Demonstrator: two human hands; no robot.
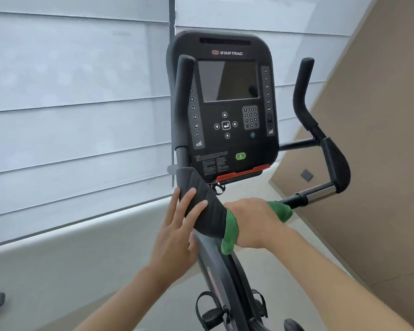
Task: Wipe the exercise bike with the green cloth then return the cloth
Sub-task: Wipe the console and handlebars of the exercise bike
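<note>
The left hand [177, 225] rests flat, fingers spread, on the padded left elbow rest [203, 206] of the exercise bike [227, 111]. Just right of it, the right hand [256, 220] wraps the green cloth [230, 232] round the crossbar, apparently gripping it. The bar's unwiped run, up to the chrome sleeve [320, 193], lies along its long axis to the right, nearer the right hand.

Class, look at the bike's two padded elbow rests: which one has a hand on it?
The left elbow pad: the left hand lies flat on it. The right one is untouched.

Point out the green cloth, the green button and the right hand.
green cloth [230, 231]: head view, fold hanging below the bar.
green button [240, 156]: head view, its middle, on the console.
right hand [253, 219]: head view, its back.
</note>
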